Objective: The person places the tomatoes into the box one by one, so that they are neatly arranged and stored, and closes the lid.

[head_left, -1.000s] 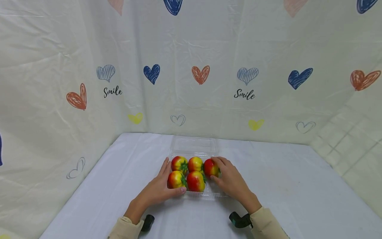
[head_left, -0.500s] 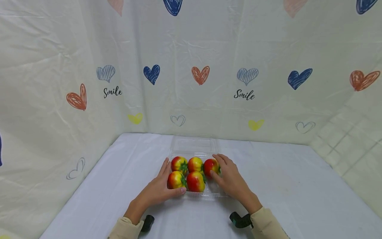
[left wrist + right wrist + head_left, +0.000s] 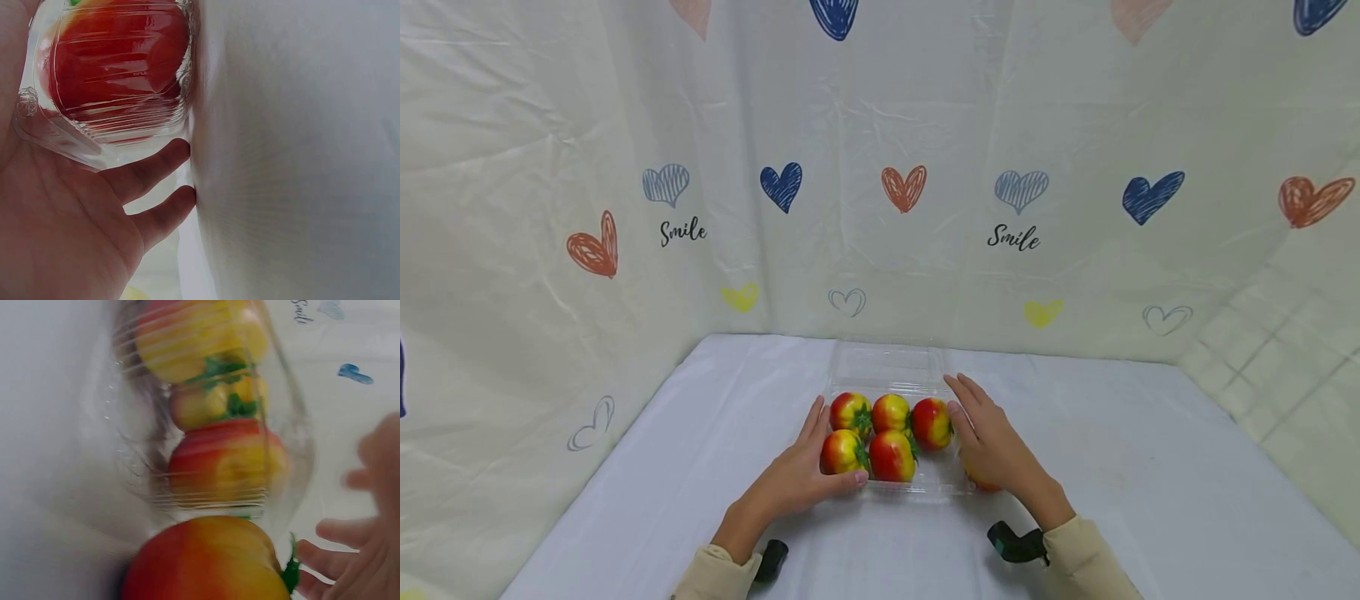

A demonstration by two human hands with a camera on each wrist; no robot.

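Observation:
A hinged clear plastic fruit box (image 3: pixel 942 475) lies on the table with its lid tipped back. Inside sit several red-and-yellow fruits (image 3: pixel 892 457) with green leafy tops, in two rows. My left hand (image 3: pixel 808 471) rests against the box's left side, fingers stretched along the wall and thumb at the front edge. In the left wrist view, two fingertips (image 3: pixel 181 149) come down to the tabletop beside the box. My right hand (image 3: pixel 996 446) is just off the box's right side, fingers extended. Partly hidden under it, another fruit (image 3: pixel 206 565) lies outside the box.
The raised lid (image 3: pixel 889 362) stretches toward the back of the table. A white cloth (image 3: pixel 1120 483) covers the tabletop. Behind it hangs a pale curtain (image 3: pixel 955 275) printed with hearts. Black wrist devices (image 3: pixel 1017 543) hang beneath both wrists.
My right hand has let go of the back-right fruit in the box and moved right, to beside the box. A fruit outside the box now shows beneath it. My left hand stays put.

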